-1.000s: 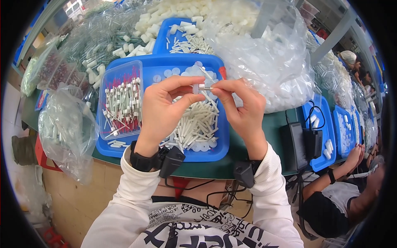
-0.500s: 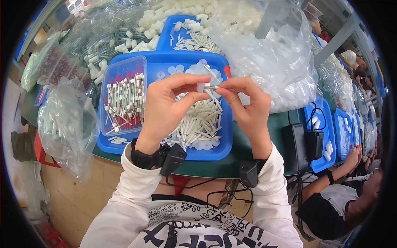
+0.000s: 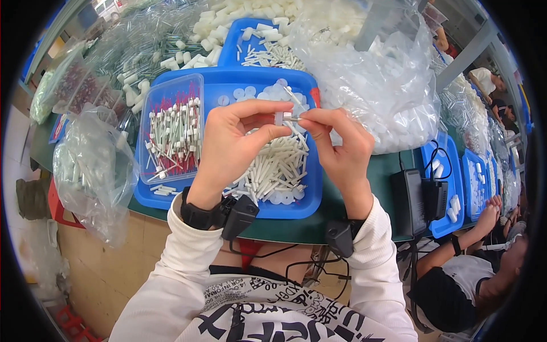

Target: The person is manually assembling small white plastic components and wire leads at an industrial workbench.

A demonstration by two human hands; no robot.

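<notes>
Over the large blue tray (image 3: 314,196), my two hands meet at a small part. My left hand (image 3: 231,134) pinches a translucent white disc (image 3: 278,118) between thumb and fingers. From the disc a short white collar and a thin rod (image 3: 294,119) point to the right. My right hand (image 3: 342,137) is closed on the rod's end with thumb and forefinger. Below the hands lies a heap of short white sticks (image 3: 273,165). Loose translucent discs (image 3: 245,93) are scattered at the tray's far side. A red-tipped tool (image 3: 315,94) leans at the tray's right edge, partly hidden.
A clear plastic box (image 3: 146,122) of red and white rods sits in the tray's left part. Clear plastic bags (image 3: 94,176) hang at the left; a big bag (image 3: 393,108) lies right. Beyond stands a smaller blue tray (image 3: 231,43). Black adapters (image 3: 409,202) and a co-worker's arm (image 3: 476,231) are rightward.
Both hands stay at the same part, and my right fingers have shifted slightly along the rod. The whole view has moved a little.
</notes>
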